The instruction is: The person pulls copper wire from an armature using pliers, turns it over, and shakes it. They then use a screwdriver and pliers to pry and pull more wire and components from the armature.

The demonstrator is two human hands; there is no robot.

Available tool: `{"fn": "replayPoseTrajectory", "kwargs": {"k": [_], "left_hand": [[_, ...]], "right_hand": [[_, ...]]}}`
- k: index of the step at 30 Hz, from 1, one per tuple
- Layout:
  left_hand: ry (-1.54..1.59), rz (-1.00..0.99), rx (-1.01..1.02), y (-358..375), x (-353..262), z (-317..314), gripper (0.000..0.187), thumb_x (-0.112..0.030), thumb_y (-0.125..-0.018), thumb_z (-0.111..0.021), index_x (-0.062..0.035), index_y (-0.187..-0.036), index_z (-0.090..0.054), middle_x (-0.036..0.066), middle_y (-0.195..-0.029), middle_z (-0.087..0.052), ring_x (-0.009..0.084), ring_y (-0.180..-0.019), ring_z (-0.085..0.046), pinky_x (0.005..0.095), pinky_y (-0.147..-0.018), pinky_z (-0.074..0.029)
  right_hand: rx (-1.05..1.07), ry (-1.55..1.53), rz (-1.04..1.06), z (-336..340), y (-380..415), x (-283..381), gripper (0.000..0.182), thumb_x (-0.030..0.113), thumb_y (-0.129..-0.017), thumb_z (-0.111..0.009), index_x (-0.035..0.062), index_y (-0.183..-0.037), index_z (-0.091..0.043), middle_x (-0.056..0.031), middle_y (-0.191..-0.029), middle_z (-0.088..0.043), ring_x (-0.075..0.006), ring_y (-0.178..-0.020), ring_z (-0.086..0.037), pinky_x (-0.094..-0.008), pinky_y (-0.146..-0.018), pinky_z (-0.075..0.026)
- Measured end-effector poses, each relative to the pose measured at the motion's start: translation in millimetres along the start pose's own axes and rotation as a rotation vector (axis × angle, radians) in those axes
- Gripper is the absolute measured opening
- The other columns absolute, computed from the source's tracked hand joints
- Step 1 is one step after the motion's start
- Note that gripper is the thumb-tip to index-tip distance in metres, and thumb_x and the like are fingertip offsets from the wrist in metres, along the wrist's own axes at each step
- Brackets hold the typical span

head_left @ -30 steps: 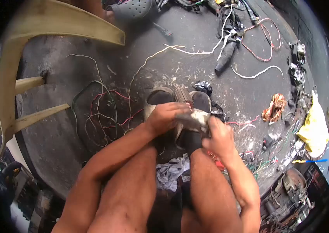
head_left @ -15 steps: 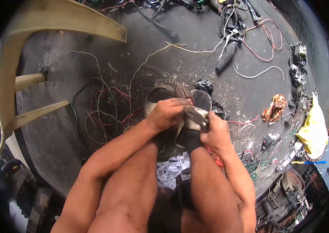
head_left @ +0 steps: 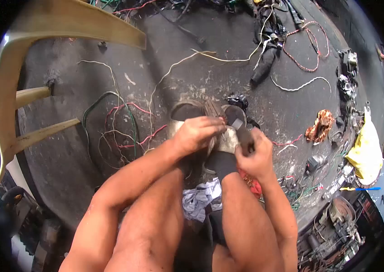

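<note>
My left hand (head_left: 199,133) is closed with its fingers pinched round a brown, ribbed piece (head_left: 212,109), whose kind I cannot make out. It sticks out beyond my fingertips, between my two slippers. My right hand (head_left: 256,152) grips a dark, flat-bladed tool (head_left: 243,133), blurred by motion, with its pale tip toward the left hand. A small gap separates the tool from the left fingertips. Below the hands are the worn pale slippers (head_left: 226,141) on my feet.
Loose wires (head_left: 119,106) lie on the dark floor at left, with a wire harness (head_left: 264,59) at the upper right. A plastic chair (head_left: 8,90) stands at left. At right are a copper-coloured bundle (head_left: 321,125), a yellow bag (head_left: 368,152) and metal parts (head_left: 335,226). A crumpled cloth (head_left: 201,199) lies between my legs.
My right hand has shifted slightly right and turned, drawing the tool away from the left fingertips. My left hand stays nearly in place, still on the brown ribbed piece.
</note>
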State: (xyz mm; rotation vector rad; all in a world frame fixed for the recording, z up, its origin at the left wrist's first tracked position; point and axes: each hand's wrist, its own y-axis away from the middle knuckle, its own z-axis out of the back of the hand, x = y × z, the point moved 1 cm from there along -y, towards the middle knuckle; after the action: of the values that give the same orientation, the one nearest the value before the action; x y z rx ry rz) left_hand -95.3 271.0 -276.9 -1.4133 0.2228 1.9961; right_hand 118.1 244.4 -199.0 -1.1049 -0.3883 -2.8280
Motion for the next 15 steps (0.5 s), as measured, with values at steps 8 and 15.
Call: {"fn": "replayPoseTrajectory", "kwargs": {"k": [8, 15], "left_hand": [[-0.109, -0.093, 0.051, 13, 1, -14, 0.056, -0.002, -0.061, -0.066, -0.0028, -0.117, -0.064, 0.015, -0.119, -0.064, 0.0316, -0.112, -0.062, 0.0385, -0.093, -0.053], [-0.1, -0.055, -0.036, 11, -4, -12, 0.047, 0.001, -0.066, -0.064, -0.0052, -0.113, -0.067, 0.013, -0.114, -0.066, 0.0292, -0.105, -0.065, 0.0377, -0.088, -0.056]], "right_hand": [[0.012, -0.331, -0.519, -26, -44, -19, 0.036, 0.021, -0.074, -0.08, -0.0007, -0.097, -0.064, -0.0109, -0.083, -0.073, -0.0183, -0.079, -0.07, -0.0332, -0.071, -0.054], [0.238, 0.05, -0.456, -38, -91, 2, 0.05, 0.033, -0.066, -0.083, -0.0059, -0.091, -0.063, -0.0278, -0.09, -0.067, -0.0412, -0.089, -0.068, -0.0455, -0.079, -0.053]]}}
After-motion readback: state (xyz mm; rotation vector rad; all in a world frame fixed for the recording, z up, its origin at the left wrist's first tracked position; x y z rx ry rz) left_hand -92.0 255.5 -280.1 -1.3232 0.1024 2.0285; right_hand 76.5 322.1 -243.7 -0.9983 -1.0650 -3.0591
